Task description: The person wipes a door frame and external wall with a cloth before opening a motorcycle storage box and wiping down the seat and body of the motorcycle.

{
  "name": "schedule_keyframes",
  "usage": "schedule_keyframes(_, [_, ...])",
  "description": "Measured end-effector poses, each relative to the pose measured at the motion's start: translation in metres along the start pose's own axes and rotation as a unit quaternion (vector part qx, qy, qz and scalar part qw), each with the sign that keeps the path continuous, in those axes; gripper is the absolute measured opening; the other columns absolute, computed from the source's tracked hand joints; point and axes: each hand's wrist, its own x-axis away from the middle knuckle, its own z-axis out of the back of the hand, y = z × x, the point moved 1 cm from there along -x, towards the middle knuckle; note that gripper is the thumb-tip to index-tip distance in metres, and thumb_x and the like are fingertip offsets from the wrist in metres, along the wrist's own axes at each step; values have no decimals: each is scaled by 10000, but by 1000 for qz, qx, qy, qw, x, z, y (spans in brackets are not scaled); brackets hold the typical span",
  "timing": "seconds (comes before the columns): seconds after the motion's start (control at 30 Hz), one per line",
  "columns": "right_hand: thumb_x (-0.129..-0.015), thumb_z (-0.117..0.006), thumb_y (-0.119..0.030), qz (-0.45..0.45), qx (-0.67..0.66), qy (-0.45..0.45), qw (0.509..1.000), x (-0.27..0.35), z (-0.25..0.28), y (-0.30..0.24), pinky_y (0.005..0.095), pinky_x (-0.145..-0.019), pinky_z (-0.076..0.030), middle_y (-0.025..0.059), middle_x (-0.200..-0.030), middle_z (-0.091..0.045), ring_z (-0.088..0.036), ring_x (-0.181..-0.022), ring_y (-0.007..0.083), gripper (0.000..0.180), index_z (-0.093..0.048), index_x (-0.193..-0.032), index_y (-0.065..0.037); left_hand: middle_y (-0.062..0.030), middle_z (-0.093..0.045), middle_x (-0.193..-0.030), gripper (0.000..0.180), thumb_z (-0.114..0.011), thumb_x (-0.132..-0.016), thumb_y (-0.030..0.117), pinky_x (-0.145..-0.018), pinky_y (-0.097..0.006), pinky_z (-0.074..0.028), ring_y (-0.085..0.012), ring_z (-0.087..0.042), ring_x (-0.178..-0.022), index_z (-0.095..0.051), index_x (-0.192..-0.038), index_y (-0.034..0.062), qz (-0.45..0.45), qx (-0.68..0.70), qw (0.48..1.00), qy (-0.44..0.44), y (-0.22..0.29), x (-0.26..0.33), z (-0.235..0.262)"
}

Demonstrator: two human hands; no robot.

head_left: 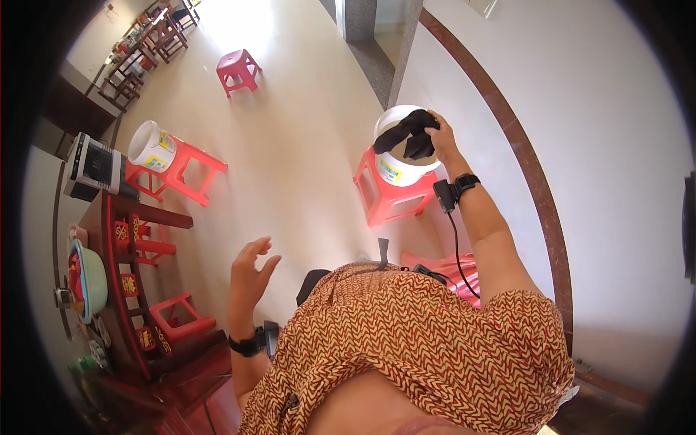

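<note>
Black cloth (410,135) draped over white bucket's (397,168) rim on red stool (388,194) | our right hand (441,135) grips it, left hand (251,270) open, empty | long axis runs across the rim, ends drooping | risk: a tug could tip the bucket off the stool.

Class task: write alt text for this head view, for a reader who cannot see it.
The person's right hand holds a black cloth over a white bucket standing on a red plastic stool. The left hand hovers open and empty above the pale floor.
</note>
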Motion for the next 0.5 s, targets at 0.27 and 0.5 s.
schedule_keyframes(0.27, [-754,-511,96,-96,24,-97,990,47,-59,13,277,-927,-439,109,-1186,-556,-549,-1059,202,602,-474,-1329,-80,-132,-640,-964,371,-714,-781,153,-757,-334,-495,-244,-620,-859,-591,-1097,4,24,-10,997,-69,-28,29,-20])
schedule_keyframes(0.5, [-682,-639,-25,11,188,-233,954,92,-88,45,331,-1005,-380,179,-1260,-507,-489,-1172,258,769,-362,-1397,-79,-127,-644,-975,374,-704,-795,176,-748,-336,-494,-237,-615,-856,-585,-1104,2,43,-33,995,-86,-62,42,-30])
